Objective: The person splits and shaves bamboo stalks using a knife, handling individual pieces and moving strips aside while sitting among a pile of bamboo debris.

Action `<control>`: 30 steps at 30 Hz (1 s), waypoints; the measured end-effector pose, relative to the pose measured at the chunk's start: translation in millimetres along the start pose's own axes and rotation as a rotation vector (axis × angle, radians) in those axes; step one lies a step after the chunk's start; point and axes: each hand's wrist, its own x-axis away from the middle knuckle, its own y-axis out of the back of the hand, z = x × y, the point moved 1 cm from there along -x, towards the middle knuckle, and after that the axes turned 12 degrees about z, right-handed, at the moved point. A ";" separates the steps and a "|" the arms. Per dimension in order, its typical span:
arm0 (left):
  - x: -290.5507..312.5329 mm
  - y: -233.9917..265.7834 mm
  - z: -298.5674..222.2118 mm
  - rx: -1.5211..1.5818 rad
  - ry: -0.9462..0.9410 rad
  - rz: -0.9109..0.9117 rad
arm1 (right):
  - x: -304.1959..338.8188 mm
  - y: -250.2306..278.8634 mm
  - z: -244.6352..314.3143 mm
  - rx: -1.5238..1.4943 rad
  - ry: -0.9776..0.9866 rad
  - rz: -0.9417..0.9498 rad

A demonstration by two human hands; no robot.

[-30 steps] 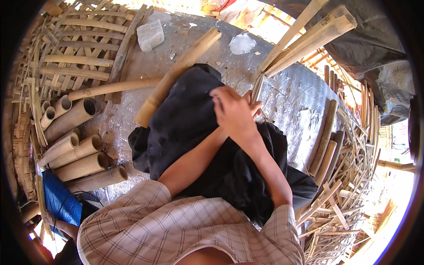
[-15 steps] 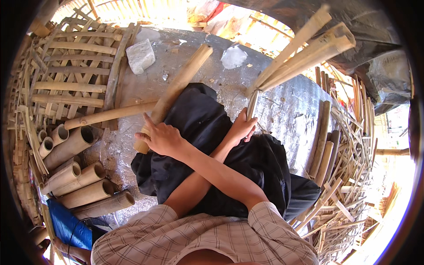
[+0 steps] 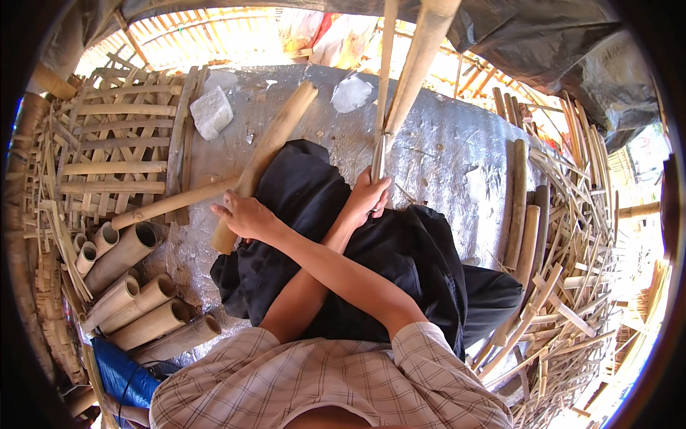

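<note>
My forearms cross over my lap, the right one on top. My left hand point(image 3: 367, 196) is closed round a knife point(image 3: 379, 159), its handle mostly hidden in the fist. The upright metal blade sits in the split of a bamboo length point(image 3: 411, 75), whose halves spread apart above it and run out past the top of the view. On the other side, my right hand point(image 3: 246, 216) lies against a thick bamboo pole point(image 3: 279, 132), fingers slightly apart and not wrapped round it. That pole rests on a thinner bamboo stick point(image 3: 175, 203) beside my knee.
Cut bamboo tubes point(image 3: 150, 318) lie at the left, below a woven bamboo panel point(image 3: 121, 168). A pale stone block point(image 3: 211, 113) sits on the silvery ground sheet point(image 3: 457, 154). Bamboo poles point(image 3: 516, 204) and a heap of split strips point(image 3: 579, 264) fill the right side.
The split bamboo and knife have swung from leaning right to nearly upright, and my left hand has shifted left. My right hand's raised finger has come down towards the pole.
</note>
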 end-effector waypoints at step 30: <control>-12.8 11.7 11.8 -0.187 0.018 -0.119 | 141.1 92.1 -62.4 -1.219 0.231 -0.227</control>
